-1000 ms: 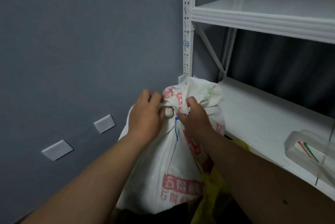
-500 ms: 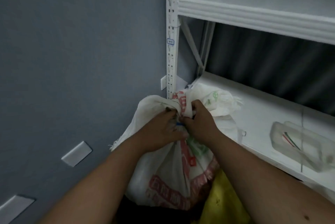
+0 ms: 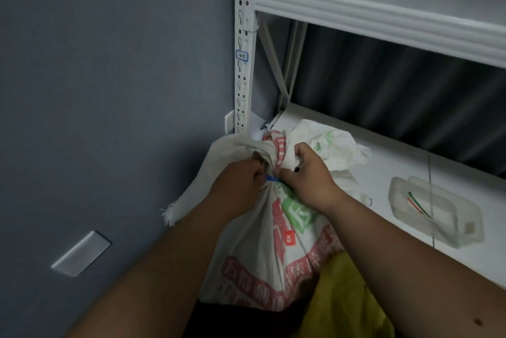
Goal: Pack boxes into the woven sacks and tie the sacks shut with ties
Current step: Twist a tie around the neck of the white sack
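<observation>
Nearest, a yellow sack [image 3: 342, 299] lies low right of the white woven sack [image 3: 273, 250], whose bunched neck both hands grip — the left hand [image 3: 238, 187] and right hand [image 3: 306, 176] curled shut, pinching a blue tie [image 3: 271, 178] — with a white shelf [image 3: 397, 167] and its clear tray [image 3: 435, 211] beyond.

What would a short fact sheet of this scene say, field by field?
Place: corner between a grey wall and a white shelf unit
Main thing: white woven sack, neck bunched
Tie: blue tie at the neck
Left hand: gripping the neck
Right hand: gripping the neck
On the shelf: clear plastic container
Beside sack: yellow material
</observation>
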